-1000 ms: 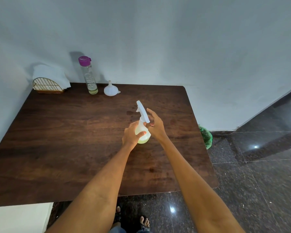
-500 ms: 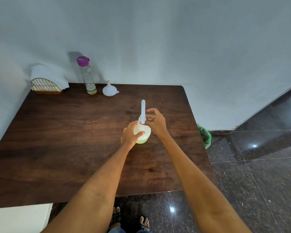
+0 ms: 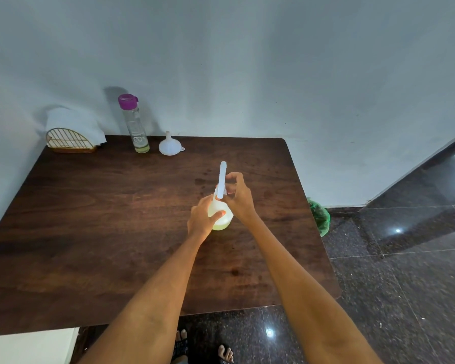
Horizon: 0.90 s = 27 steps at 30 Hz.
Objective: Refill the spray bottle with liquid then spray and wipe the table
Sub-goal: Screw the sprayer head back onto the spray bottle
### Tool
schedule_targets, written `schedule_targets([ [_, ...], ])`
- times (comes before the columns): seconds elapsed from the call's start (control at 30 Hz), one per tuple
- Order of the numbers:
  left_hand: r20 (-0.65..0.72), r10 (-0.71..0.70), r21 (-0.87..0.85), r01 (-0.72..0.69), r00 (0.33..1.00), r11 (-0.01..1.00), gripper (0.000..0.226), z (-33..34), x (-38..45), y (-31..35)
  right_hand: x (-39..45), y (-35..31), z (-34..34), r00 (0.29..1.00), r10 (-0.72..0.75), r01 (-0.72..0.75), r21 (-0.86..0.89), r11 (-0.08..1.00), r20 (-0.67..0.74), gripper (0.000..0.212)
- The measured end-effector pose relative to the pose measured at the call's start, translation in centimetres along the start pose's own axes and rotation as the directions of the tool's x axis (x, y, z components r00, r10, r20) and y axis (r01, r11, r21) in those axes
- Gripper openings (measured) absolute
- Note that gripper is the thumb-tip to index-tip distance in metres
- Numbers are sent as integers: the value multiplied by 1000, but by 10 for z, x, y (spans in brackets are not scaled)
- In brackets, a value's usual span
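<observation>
From my feed the room looks dim and evenly lit, with a cool grey cast on the wall [image 3: 247, 61]. The bottle [image 3: 134, 124] throws a soft shadow up-left onto it. Small ceiling-light glints shine on the polished floor [image 3: 398, 230]. The desk [image 3: 90, 219] has a faint warm sheen at its middle. Wide-angle distortion bows the desk edges and stretches my forearms. Focus is fairly sharp overall.
</observation>
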<state>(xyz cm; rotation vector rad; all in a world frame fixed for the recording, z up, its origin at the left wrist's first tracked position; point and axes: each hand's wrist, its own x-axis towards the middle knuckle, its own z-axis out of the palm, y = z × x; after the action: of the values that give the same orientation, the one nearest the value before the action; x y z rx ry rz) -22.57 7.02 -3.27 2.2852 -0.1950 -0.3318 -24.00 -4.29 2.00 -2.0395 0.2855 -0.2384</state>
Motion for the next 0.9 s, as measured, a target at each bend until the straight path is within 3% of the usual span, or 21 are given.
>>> schedule_targets([
  [0.1,7,7,27,-7,1000,1000,62,-1,2,-1,-1,2,-1,1000,7,-7,6,1000,16,54],
  [0.3,72,18,51,-22,997,998,63,-11,11,1,7,-1,-5,983,10,-5,-27,1000,183,66],
  [0.43,114,2,0,-2,993,1000,62,-9,14,5,6,1,-6,989,19,-14,-33,999,150,64],
  [0.6,60,-5,-48,8,998,999,58,-3,9,4,2,3,-2,994,26,-24,-15,1000,106,71],
  [0.9,-21,65,-17,-66,998,998,51,1,1,1,-15,4,15,990,36,-46,-73,996,-139,58],
])
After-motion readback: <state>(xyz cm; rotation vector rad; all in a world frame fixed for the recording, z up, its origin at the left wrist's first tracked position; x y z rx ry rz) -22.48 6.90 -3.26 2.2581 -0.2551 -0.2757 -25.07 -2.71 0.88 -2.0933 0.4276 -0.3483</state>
